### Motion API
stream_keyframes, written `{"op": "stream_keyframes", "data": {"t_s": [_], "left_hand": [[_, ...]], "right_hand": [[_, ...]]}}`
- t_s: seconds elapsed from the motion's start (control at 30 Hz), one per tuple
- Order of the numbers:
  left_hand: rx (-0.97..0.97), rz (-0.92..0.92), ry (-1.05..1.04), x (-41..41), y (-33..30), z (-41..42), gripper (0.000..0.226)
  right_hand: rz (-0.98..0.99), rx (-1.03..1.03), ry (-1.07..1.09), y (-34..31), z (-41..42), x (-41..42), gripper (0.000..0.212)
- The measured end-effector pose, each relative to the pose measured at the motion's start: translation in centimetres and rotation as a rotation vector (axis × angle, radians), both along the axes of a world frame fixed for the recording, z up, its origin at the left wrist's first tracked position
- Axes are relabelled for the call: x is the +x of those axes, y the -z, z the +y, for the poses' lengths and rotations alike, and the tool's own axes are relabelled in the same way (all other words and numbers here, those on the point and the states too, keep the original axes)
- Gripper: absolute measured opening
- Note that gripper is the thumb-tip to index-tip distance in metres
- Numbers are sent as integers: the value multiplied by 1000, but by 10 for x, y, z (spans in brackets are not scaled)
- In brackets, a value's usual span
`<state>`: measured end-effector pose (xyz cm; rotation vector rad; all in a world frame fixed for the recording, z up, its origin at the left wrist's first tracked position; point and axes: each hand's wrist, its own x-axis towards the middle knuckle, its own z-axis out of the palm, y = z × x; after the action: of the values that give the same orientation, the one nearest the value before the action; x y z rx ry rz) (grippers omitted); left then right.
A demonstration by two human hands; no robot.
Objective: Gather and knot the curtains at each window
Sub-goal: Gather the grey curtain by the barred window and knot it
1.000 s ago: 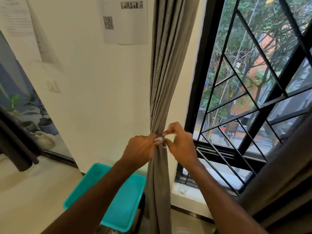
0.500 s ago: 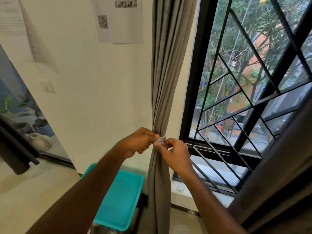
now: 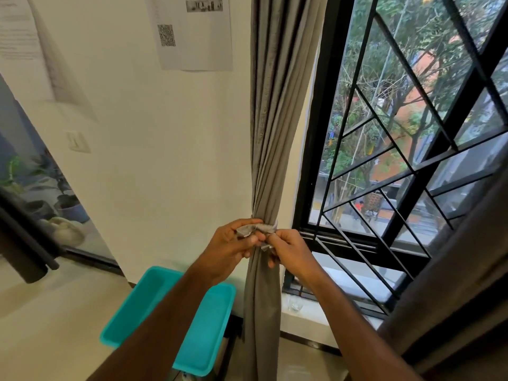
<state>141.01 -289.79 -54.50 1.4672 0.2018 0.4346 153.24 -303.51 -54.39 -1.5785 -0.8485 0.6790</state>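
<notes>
- Wall (image 3: pixel 154 149): cream, plain, straight ahead of you. One printed sheet with a QR code (image 3: pixel 192 31) is stuck high on it; a second sheet (image 3: pixel 19 28) hangs at the upper left; a pale switch plate (image 3: pixel 77 141) sits lower left.
- Window (image 3: pixel 406 149): black frame with a black grille of diagonal and level bars, to your right. Trees and an orange building show through the glass.
- Sill (image 3: pixel 324 312): white ledge under the window, carrying a small clear glass (image 3: pixel 295 306) just beside the curtain's lower fall.
- Floor (image 3: pixel 49 320): pale and glossy, lower left.
- Glass door (image 3: pixel 35 193): far left, with potted plants (image 3: pixel 66 202) behind it.
- Dark tube (image 3: pixel 24 243): black, slanting, at the left edge; what it belongs to cannot be told.
- Tray (image 3: pixel 203 347): turquoise plastic, shallow, below your left forearm; the part that shows holds nothing.
- Grey curtain (image 3: pixel 275 119): hangs between wall and window frame, gathered into a tight bunch at hand height, loose again below.
- Tie band (image 3: pixel 258 229): pale, wrapped round the gathered bunch.
- Your left hand (image 3: pixel 231 248): fingers curled, pinching one end of the tie band against the curtain's left side.
- Your right hand (image 3: pixel 291 253): fingers curled, pinching the other end of the band at the curtain's front.
- Second curtain (image 3: pixel 450 284): brown-grey, hanging at the far right edge.
</notes>
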Motion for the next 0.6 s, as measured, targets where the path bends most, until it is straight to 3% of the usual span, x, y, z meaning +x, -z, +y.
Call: {"op": "stream_keyframes", "data": {"t_s": [0.1,0.27,0.47,0.6], "left_hand": [[21,-5,-181,5,1,-4,28],[308,-61,-410,13,-21,-14,32],[178,-183,-584,39,-59,-17,28],[144,-160,-594,47,-57,-23,28]], "right_hand": [[-63,-15,-23,3,2,4,35],[-327,-25,-10,8,2,7,35],[-593,91,72,33,0,14,31],[-720,64,134,66,-3,16,34]]}}
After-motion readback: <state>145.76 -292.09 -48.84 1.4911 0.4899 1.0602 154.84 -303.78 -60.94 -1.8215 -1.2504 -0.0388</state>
